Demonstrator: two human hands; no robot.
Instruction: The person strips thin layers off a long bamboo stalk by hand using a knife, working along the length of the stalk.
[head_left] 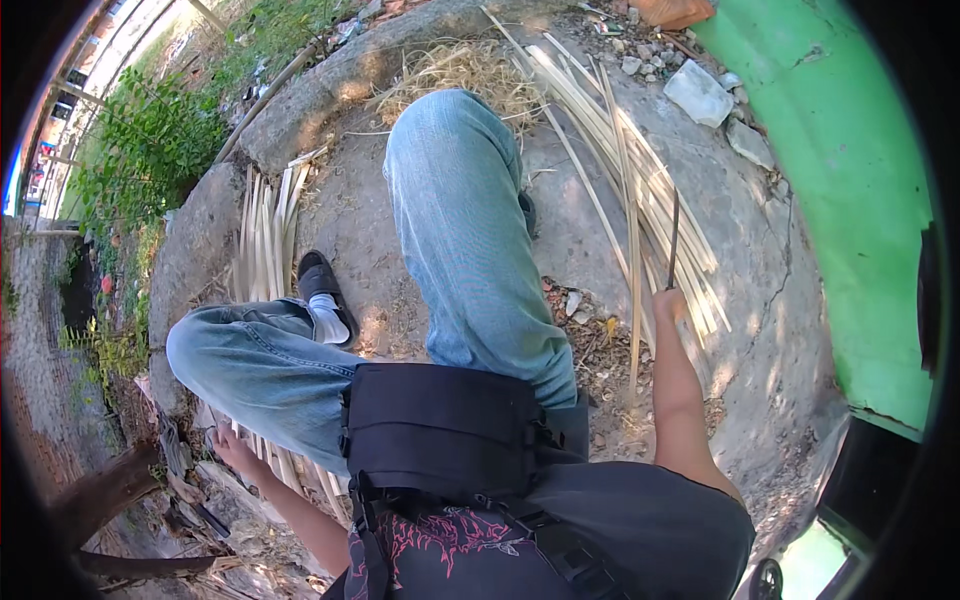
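On the right, my right hand (670, 304) is closed round the handle of a long, thin, dark-bladed knife (675, 235), its blade pointing away from me. The blade stands over a fanned pile of pale split bamboo strips (628, 165) on the ground. At lower left, my left hand (235, 450) hangs beside my bent left knee with its fingers loosely apart; nothing shows in it. Close to it, more pale strips (290, 470) come out from under my leg. Past that knee lies another bundle of strips (265, 228), partly hidden by the leg.
Fibrous shavings (455, 75) are heaped beyond my raised right knee. White stone chunks (698, 93) lie along a green wall (835, 170) at right. A low concrete edge (195, 240) and a leafy shrub (150, 135) are at left. A dark log (110, 490) lies at lower left.
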